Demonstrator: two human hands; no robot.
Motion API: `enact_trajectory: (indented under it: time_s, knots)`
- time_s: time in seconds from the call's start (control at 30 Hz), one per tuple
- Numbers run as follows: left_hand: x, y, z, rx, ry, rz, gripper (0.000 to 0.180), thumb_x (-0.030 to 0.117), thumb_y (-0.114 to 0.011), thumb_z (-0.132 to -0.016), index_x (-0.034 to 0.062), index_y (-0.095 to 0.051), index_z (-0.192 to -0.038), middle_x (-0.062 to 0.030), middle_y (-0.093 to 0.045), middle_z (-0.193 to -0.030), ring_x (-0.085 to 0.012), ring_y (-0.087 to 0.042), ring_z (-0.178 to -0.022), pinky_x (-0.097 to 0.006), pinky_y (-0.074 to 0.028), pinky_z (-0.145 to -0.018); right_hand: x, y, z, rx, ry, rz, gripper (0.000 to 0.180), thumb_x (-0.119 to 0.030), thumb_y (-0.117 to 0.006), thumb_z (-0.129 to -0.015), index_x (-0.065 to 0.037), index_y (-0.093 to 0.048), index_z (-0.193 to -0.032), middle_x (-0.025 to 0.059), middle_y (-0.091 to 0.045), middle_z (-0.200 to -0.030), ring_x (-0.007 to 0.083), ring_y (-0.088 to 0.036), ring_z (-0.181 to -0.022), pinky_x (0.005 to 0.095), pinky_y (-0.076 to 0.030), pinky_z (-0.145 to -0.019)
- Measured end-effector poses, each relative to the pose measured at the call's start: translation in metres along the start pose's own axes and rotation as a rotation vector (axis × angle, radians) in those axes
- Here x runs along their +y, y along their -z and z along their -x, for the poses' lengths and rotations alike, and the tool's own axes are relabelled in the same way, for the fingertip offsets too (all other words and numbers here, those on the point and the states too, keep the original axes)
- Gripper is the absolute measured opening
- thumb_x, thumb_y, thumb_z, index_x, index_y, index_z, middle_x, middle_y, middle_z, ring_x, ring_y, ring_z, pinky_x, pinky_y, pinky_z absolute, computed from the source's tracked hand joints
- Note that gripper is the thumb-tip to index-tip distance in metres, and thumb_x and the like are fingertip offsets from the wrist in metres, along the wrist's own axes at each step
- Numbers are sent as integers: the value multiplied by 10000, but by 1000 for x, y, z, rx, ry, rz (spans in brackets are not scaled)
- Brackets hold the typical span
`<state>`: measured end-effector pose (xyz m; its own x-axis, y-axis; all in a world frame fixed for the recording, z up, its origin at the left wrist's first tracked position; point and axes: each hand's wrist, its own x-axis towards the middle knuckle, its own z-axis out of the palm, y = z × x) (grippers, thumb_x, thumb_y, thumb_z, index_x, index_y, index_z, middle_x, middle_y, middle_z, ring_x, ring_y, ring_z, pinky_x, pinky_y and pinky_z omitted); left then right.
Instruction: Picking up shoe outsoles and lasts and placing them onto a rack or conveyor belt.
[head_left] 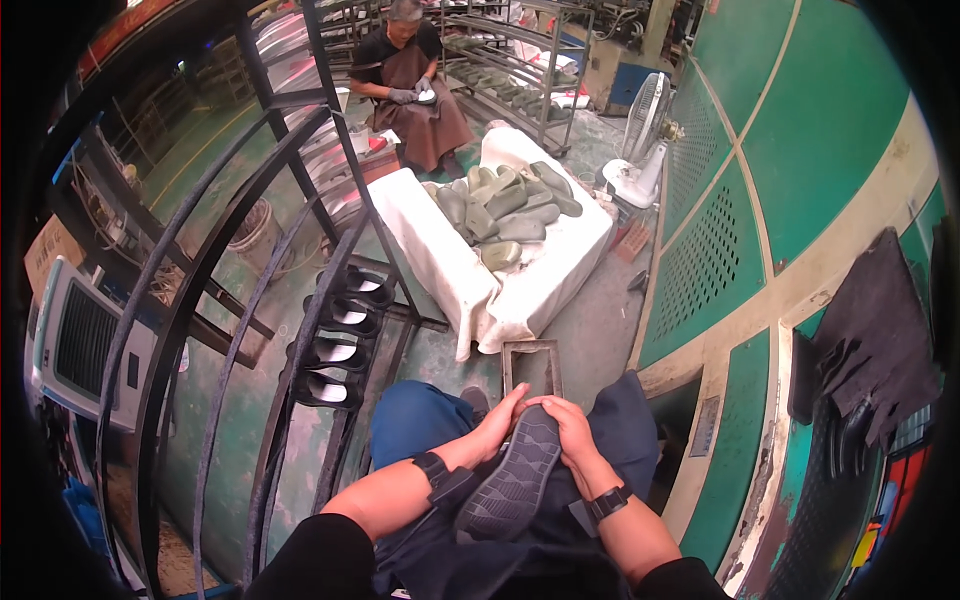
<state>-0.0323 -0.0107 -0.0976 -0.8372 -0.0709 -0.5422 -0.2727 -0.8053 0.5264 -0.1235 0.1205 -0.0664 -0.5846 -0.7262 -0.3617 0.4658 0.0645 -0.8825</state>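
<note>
Over my lap I hold a dark shoe (pixel 508 480), its grey patterned sole turned up and its toe end pointing away from me. My left hand (pixel 497 420) grips the left side of the toe end, fingers partly hidden by the shoe. On the other side my right hand (pixel 566 428) is closed round the same end, the thumb near the edge of the sole. Both wrists wear black straps. Just beyond my hands stands a small metal frame (pixel 533 360). The shoe's upper is mostly hidden.
A white-covered table (pixel 425 230) bears a pile of olive-green shoe lasts (pixel 505 205). To the left, a black metal rack (pixel 300 375) holds several black shoes (pixel 340 352). A seated person (pixel 415 90) works beyond. Green machine panels (pixel 705 275) and a white fan (pixel 640 170) stand at right.
</note>
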Motion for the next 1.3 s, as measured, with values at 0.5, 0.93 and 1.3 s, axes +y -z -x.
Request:
enact_trajectory:
  time_s: [0.5,0.93,1.3]
  knots:
    - [5,-29,37,161,-6,109,330,380,-694,-930,61,-694,-1016,-96,-709,-897,-188,-685,-755,-300,-544,-656,-1,-27,35,40,235,-31,299,-88,-481,-929,76,-728,-968,133,-708,-1034,212,-630,-1027,300,-448,-951]
    - [7,-37,61,44,-198,18,381,356,-553,-1026,16,-663,-1157,-91,-696,-1063,-163,-668,-964,-283,-538,-845,-25,-35,52,-50,407,96,304,-108,-482,-949,54,-724,-1037,150,-722,-1088,225,-634,-1124,325,-455,-1003]
    - [8,-45,177,7,321,333,445,284,-530,-1017,14,-546,-1371,-192,-631,-1335,-308,-657,-1174,-463,-533,-1026,-40,-12,-1,100,-118,-520,529,-388,-441,-949,63,-686,-1077,193,-728,-919,276,-707,-783,377,-593,-718]
